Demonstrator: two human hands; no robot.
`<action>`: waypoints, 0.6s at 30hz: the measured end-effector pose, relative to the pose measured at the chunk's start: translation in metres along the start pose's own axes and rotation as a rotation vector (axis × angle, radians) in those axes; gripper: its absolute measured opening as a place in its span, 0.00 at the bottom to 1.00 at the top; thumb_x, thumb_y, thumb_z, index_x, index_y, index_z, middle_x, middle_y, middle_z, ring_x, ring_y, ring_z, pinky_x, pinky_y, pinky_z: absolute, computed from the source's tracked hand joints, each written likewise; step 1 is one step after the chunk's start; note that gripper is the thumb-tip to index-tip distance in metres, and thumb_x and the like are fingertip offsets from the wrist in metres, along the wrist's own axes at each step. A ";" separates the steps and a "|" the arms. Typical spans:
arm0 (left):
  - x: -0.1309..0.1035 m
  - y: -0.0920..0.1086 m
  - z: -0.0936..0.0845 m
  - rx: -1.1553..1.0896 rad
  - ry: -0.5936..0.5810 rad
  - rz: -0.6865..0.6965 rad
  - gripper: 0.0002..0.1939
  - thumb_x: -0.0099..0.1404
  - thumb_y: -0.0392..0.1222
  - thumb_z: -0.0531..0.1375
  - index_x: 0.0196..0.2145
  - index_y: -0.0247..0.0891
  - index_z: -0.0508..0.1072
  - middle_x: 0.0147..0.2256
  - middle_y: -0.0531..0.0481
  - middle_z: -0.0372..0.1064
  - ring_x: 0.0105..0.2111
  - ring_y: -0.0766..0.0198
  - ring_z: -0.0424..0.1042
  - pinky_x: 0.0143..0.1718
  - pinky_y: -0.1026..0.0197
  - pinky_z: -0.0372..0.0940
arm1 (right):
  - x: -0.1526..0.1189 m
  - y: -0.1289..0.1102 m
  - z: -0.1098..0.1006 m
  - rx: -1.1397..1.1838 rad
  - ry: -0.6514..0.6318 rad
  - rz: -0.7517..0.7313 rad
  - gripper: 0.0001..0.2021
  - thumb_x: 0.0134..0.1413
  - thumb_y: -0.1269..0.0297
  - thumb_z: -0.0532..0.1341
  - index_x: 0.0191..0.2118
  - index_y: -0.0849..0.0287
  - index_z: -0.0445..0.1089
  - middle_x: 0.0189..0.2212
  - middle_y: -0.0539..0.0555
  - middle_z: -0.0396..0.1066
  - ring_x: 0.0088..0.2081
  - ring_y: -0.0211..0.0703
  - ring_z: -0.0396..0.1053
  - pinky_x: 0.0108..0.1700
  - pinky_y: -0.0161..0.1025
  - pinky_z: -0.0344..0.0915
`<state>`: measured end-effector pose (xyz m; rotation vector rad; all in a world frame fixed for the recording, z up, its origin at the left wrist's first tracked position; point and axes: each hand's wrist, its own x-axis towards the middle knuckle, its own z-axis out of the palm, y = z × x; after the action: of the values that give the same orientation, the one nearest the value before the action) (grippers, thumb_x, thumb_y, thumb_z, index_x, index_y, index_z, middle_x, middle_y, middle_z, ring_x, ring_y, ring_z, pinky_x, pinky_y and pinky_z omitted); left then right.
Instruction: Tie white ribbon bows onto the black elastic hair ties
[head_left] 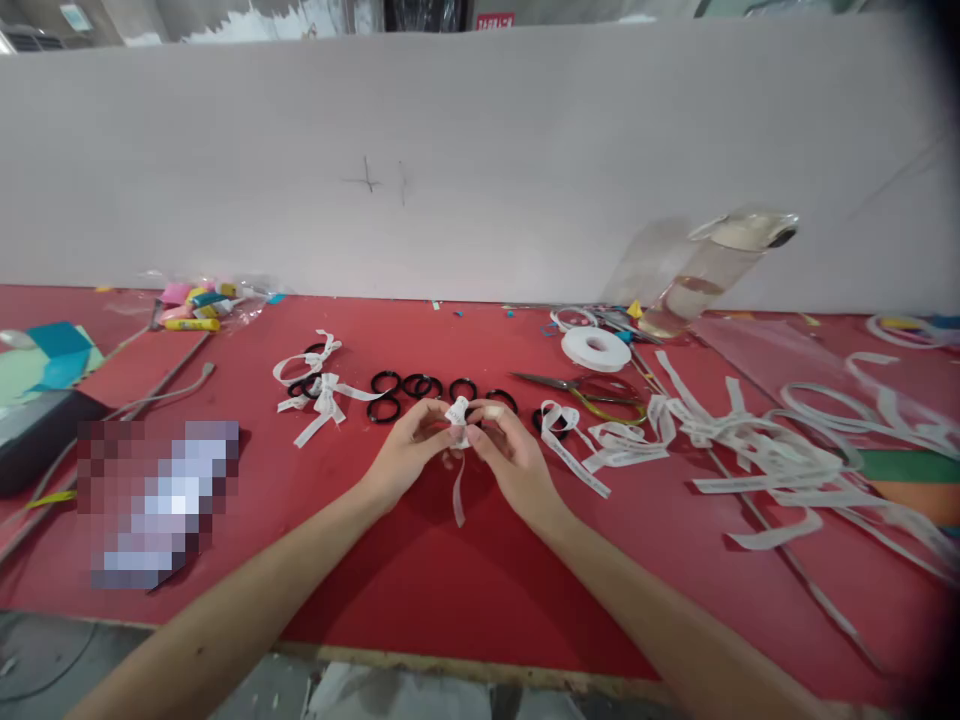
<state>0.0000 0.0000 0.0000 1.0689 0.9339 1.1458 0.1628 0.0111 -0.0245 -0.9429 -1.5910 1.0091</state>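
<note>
Pinched between both thumbs and fingers, a white ribbon is held closely by the left hand and right hand, one tail hanging below; whether a ring sits inside the grip, I cannot tell. Beneath it spreads a red tabletop, with grey floor visible past the near edge. Beyond the grip, a pale upright board bears pencil marks, and one red sign shows above it.

Just beyond the fingers lie six loose black rings, two overlapping. Left of the grip are two ribbon bows with dark rings; farther left, one pixelated object. To the right and beyond are one pair of scissors, one white roll and one bottle. Well to the right, ribbon strips lie too tangled to count.
</note>
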 end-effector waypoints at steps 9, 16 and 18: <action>0.004 -0.002 -0.008 0.078 -0.030 0.044 0.18 0.61 0.51 0.64 0.44 0.38 0.71 0.32 0.51 0.75 0.32 0.65 0.73 0.44 0.59 0.68 | 0.001 -0.008 -0.001 -0.178 0.072 -0.116 0.06 0.60 0.59 0.62 0.39 0.53 0.69 0.49 0.57 0.68 0.56 0.50 0.65 0.59 0.52 0.61; 0.004 0.004 -0.009 0.140 -0.151 0.047 0.21 0.60 0.50 0.65 0.48 0.38 0.72 0.37 0.47 0.77 0.35 0.60 0.78 0.42 0.57 0.71 | 0.002 -0.002 -0.004 0.014 -0.016 -0.062 0.09 0.64 0.55 0.58 0.42 0.51 0.72 0.52 0.56 0.68 0.55 0.49 0.67 0.59 0.51 0.62; 0.004 0.006 -0.009 0.167 -0.128 0.055 0.20 0.60 0.49 0.65 0.47 0.37 0.72 0.33 0.48 0.77 0.31 0.61 0.77 0.39 0.58 0.71 | 0.002 -0.005 -0.004 0.030 -0.080 -0.075 0.10 0.64 0.55 0.57 0.44 0.50 0.74 0.54 0.56 0.67 0.58 0.49 0.65 0.60 0.51 0.62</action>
<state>-0.0096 0.0059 0.0039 1.2945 0.9155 1.0442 0.1661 0.0121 -0.0189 -0.8256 -1.6604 1.0269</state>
